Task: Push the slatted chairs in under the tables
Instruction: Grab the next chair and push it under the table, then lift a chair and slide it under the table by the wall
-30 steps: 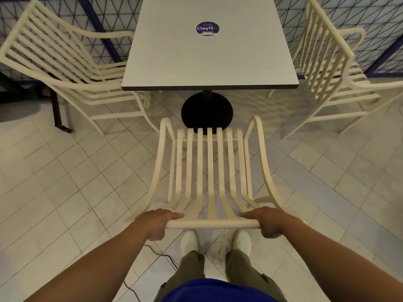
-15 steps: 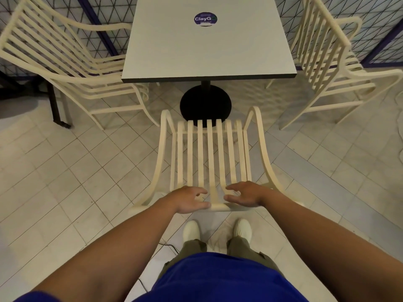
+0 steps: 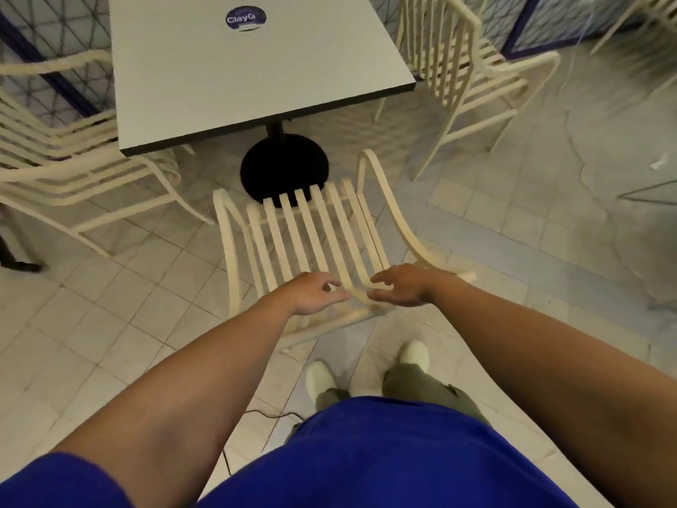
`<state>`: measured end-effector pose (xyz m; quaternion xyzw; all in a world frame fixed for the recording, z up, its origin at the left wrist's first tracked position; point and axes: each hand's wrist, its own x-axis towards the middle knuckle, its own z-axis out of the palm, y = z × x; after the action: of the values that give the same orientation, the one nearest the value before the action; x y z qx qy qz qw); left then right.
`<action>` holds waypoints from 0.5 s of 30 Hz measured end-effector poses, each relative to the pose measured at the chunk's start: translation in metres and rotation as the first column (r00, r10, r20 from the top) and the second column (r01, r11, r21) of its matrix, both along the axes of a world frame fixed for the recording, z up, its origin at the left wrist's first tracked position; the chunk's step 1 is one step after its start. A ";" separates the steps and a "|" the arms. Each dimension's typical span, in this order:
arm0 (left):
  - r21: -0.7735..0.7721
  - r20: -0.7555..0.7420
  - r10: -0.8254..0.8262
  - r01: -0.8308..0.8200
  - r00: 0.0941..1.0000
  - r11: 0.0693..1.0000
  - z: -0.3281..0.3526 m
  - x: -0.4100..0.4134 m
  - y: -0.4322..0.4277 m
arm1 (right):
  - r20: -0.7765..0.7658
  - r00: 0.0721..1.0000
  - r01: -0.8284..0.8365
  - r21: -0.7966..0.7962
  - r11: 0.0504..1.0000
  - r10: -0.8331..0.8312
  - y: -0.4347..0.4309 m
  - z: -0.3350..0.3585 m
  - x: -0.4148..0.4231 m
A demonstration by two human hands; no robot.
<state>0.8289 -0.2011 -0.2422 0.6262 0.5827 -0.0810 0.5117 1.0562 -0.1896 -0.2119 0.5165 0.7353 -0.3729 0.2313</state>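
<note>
**A:** Chair [image 3: 315,232] sits on the tiled floor [image 3: 110,309] just near of the table [image 3: 252,78], its front slats reaching the round black base [image 3: 284,166]. Half a second ago it stood square to the table; now it is skewed, its front swung left and its right armrest higher in the view.

**B:** And your hands?

**A:** Your left hand [image 3: 315,297] and right hand [image 3: 401,289] are close together at the middle of the top rail, where a second ago they gripped its two ends. Your fingers are loosely curled and half spread, resting on the rail rather than clamped around it; with the blur I cannot tell how firm the contact is.

**B:** What room have you got?

**A:** The table's near edge lies beyond the chair's front, with bare floor either side of the base. A left chair [image 3: 62,166] is tucked at the table's left side, its armrest near the table corner. A right chair [image 3: 465,78] stands off the far right corner, well apart from yours. Your shoes [image 3: 318,377] are just behind the rail, and a thin cable [image 3: 263,414] trails on the floor by your left foot.
</note>
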 end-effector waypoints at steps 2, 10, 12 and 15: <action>0.006 0.030 -0.013 0.013 0.999 1.000 0.005 0.012 0.005 | -0.009 0.998 0.064 0.018 0.998 -0.064 -0.004 0.007 0.015; 0.126 0.019 -0.174 0.170 0.985 0.977 0.036 0.104 0.021 | -0.103 0.957 0.286 0.177 0.942 -0.271 -0.026 0.025 0.110; 0.146 -0.002 -0.227 0.225 0.974 0.963 0.042 0.138 0.021 | -0.126 0.945 0.322 0.199 0.925 -0.302 -0.036 0.025 0.141; 0.179 -0.043 -0.317 0.319 0.947 0.931 0.049 0.201 0.013 | -0.150 0.923 0.378 0.191 0.906 -0.354 -0.056 0.022 0.196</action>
<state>1.0295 -0.1884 -0.1931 0.7562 0.4819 -0.1128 0.4280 1.2524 -0.2455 -0.1896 0.6458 0.6731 -0.3557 0.0582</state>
